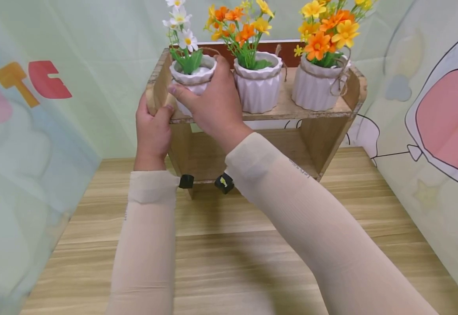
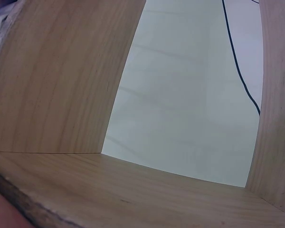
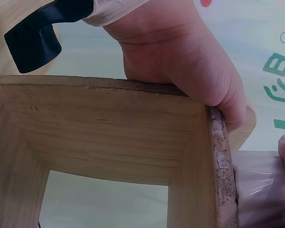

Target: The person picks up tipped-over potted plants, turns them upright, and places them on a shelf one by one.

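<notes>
A white fluted flowerpot (image 1: pixel 193 81) with white daisies (image 1: pixel 180 17) is at the left end of a wooden shelf's top board (image 1: pixel 303 114). My right hand (image 1: pixel 221 103) grips this pot from the right, thumb across its front and fingers at the far side. At the shelf's left end panel (image 1: pixel 159 78), my left hand (image 1: pixel 152 135) holds the edge, thumb at the front. In the right wrist view the left hand (image 3: pixel 185 52) wraps the shelf's corner, and the pot (image 3: pixel 262 190) shows at the right. The left wrist view looks inside the shelf's lower compartment (image 2: pixel 147 178).
Two more white pots, a middle one (image 1: pixel 258 89) and a right one (image 1: pixel 316 89), stand on the top board with orange and yellow flowers. The shelf stands on a wood-grain table (image 1: pixel 221 262). Printed cloth (image 1: pixel 55 144) hangs around it.
</notes>
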### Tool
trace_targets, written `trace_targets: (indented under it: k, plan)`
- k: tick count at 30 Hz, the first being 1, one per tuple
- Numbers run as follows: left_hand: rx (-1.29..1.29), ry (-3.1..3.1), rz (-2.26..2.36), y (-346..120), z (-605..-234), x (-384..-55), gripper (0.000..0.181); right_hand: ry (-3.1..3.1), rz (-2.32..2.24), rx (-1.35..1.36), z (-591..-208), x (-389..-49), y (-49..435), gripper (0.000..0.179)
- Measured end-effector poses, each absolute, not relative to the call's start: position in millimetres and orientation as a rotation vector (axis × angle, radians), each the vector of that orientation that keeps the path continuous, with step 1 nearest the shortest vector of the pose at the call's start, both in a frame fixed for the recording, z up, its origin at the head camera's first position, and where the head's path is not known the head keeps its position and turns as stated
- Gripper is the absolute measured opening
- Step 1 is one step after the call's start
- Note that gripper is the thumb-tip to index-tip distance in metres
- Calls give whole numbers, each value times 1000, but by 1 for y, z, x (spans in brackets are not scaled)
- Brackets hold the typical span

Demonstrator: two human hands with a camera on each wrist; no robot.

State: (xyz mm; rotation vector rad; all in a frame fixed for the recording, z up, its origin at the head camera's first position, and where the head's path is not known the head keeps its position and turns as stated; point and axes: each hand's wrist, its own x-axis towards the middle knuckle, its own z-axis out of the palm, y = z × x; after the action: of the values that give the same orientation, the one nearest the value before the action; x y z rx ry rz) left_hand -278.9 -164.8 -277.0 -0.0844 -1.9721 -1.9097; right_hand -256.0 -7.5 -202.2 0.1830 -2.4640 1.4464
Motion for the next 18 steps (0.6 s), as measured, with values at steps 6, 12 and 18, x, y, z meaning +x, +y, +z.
trace_targets:
  k: [6,12,18]
  plan:
    - [-83,-1972,-1910,-166,-277,-279,60,-2462,1444,195,-202,-256,-8,106]
    - [-81,-1962,-1916,-167,-278,-279,59,-2459,1429,205,-203,-255,-8,107]
    - [-77,-1953,-1932,-166,-278,-280,58,-2469,1417,195,-202,-253,-8,112]
